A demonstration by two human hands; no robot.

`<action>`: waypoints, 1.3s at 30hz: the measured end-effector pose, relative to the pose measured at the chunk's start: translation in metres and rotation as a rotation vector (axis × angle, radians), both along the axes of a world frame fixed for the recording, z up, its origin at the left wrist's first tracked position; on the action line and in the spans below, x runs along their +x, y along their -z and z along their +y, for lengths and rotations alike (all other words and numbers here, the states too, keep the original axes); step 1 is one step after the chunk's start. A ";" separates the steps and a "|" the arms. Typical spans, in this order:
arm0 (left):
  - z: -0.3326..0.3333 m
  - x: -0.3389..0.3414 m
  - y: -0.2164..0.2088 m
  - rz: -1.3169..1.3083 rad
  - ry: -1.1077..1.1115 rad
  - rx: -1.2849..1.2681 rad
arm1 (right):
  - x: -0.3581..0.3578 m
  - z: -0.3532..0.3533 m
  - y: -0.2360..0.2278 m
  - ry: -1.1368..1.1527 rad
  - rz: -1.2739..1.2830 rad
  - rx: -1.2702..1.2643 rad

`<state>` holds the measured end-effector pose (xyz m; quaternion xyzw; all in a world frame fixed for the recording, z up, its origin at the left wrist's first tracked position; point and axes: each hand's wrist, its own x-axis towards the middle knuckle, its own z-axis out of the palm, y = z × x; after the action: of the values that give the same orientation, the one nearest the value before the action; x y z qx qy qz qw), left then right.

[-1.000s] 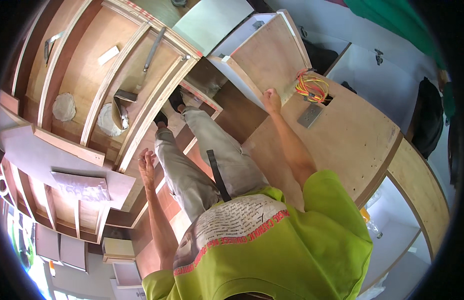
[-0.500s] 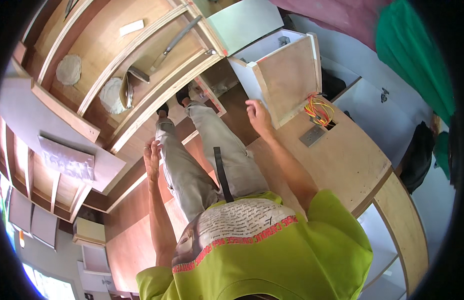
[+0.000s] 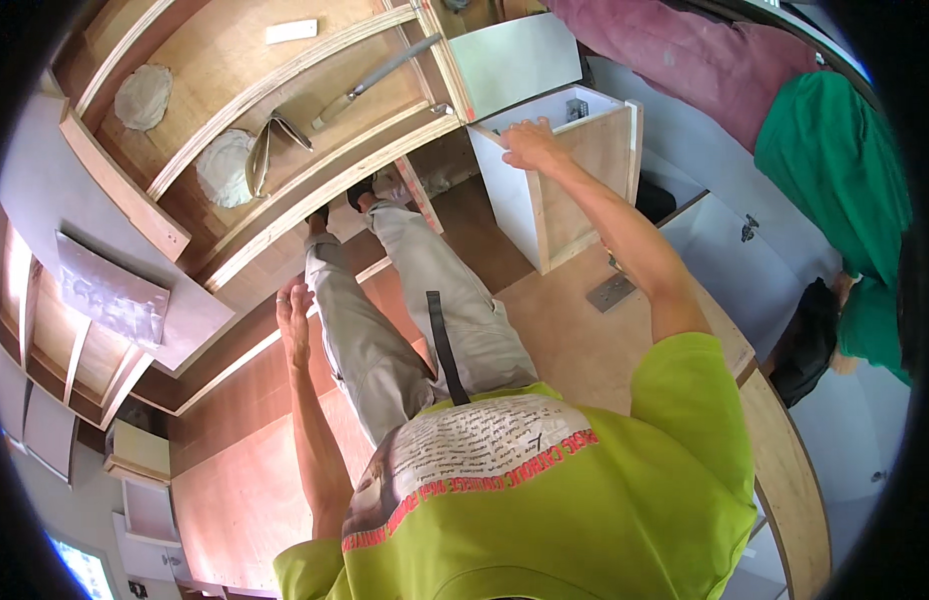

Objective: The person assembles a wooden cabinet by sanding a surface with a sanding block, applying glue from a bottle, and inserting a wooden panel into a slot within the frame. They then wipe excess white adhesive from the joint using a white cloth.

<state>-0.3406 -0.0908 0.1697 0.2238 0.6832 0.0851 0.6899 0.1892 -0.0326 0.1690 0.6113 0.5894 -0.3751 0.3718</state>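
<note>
the right hand (image 3: 533,147), viewed from my remote post, lies on the upper near corner of an open-topped, box-shaped unit of white-faced panel and tan plywood (image 3: 588,180), its fingers bent over the rim. whether they squeeze that edge or merely rest on it, i cannot tell. the left hand (image 3: 294,318) hangs apart from the woodwork beside the person's grey cloth trousers (image 3: 375,320), fingers loosely bent and parted, with nothing visible in the grasp.

the unit stands at the far end of a flat, tan plywood top (image 3: 565,335), to the right of the person's feet. i judge it stiff and bulky, with moderate weight; its smooth white side could prove slick and mark easily, while the raw plywood should give better friction, perhaps a splinter too. i would favour the top rim near the corners, one palm to each opposite wall.

a grey, rectangular metal plate (image 3: 612,294) sits on the plywood top under the right forearm. at upper left, pale, layered-edge plywood ribs (image 3: 285,72) divide a tan panel, where a long, grey-handled tool (image 3: 377,80) lies near a rough, off-white round patch (image 3: 223,170). a smooth, pale green panel (image 3: 517,55) adjoins the unit.
</note>
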 end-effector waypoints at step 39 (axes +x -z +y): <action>0.027 -0.029 0.043 -0.051 -0.080 -0.109 | -0.081 -0.025 -0.036 0.755 0.293 0.621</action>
<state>-0.3694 -0.0640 0.1271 0.1564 0.6774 0.0808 0.7143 0.1084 -0.0579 0.2053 0.8044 0.4571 -0.3719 -0.0754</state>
